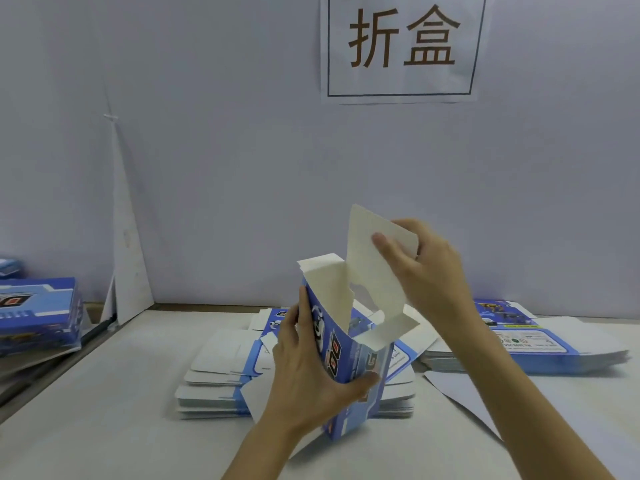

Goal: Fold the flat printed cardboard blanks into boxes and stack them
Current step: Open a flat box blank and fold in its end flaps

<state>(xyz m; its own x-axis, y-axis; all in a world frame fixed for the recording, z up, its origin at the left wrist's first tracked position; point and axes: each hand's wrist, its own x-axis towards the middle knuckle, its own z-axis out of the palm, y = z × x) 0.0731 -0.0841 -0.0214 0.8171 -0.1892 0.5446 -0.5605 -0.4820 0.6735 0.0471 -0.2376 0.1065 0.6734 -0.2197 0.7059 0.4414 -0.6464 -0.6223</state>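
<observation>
Box (pixel 349 368) upright over the desk (pixel 104 393), long axis vertical, gripped by left hand (pixel 304 372); right hand (pixel 426 271) pinches the raised top flap (pixel 370 258), directly above the opening.

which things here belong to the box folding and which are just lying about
In the job: half-folded blue box, gripped by the left hand, its top flap pinched by the right hand; stack of flat blanks behind it; second blank stack at right; folded boxes at left.
Lying about: wall sign; loose white sheet at right; leaning white sheet in the corner.
</observation>
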